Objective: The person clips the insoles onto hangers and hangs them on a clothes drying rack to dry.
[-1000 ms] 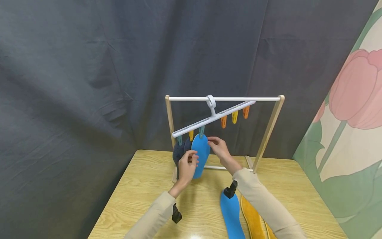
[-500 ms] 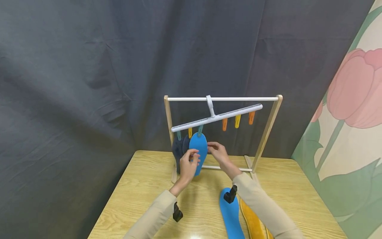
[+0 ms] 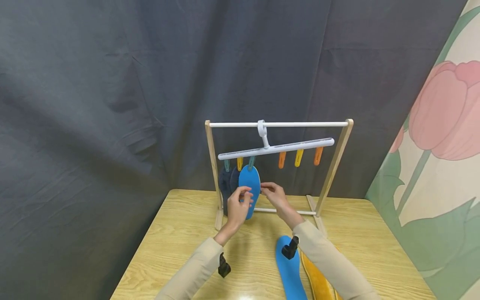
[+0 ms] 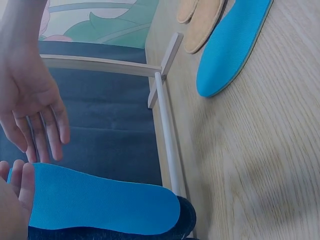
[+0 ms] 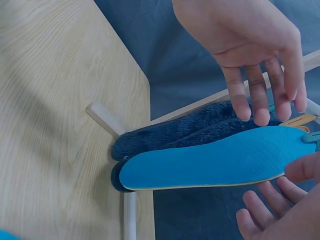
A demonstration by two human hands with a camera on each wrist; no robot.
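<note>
A blue insole (image 3: pixel 252 179) hangs toe-down from a teal clothespin (image 3: pixel 252 161) on a white clip hanger (image 3: pixel 296 146). My left hand (image 3: pixel 238 208) is at its left edge, fingers loosely bent. On the other side, my right hand (image 3: pixel 276 197) has its fingertips right at the edge. In the right wrist view, the right thumb (image 5: pixel 303 168) overlaps the blue insole's edge, its other fingers spread below. Left fingers (image 5: pixel 260 102) hang relaxed above the insole there. Behind it hang two dark fuzzy insoles (image 5: pixel 175 127), partly hidden.
Orange and yellow clothespins (image 3: pixel 298 158) hang on the hanger's right half. A wooden-sided rack (image 3: pixel 333 166) carries the hanger on its white bar (image 3: pixel 300 124). Another blue insole (image 3: pixel 288 266) and tan-orange insoles (image 3: pixel 316 277) lie on the table (image 3: pixel 157 250), partly under the right forearm.
The hanger has swung, its right end coming forward and down and its left end rising. The blue insole turned with it; both hands stayed beside it, the right lowering slightly.
</note>
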